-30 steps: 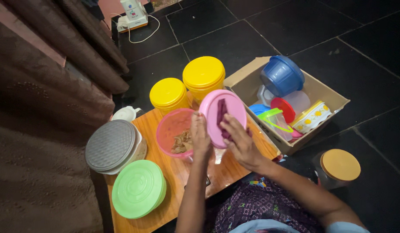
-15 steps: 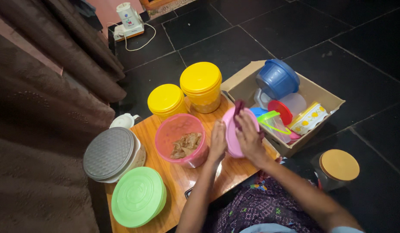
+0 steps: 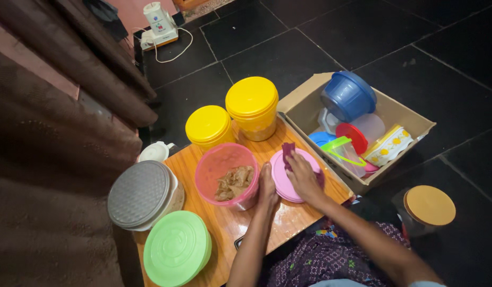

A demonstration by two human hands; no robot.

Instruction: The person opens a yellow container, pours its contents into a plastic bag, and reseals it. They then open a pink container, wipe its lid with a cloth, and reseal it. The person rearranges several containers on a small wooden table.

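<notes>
The right hand presses a dark red cloth on the pink lid, fingers closed on it; the left hand steadies the lid's edge on the tabletop, wiping it.

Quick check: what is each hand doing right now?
Left hand: steadies the pink lid by its edge on the table.
Right hand: presses a dark red cloth onto the lid.

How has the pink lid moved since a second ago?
Yes. The pink lid was held up on edge over the pink container; it now lies flat on the wooden table, right of that container.
</notes>
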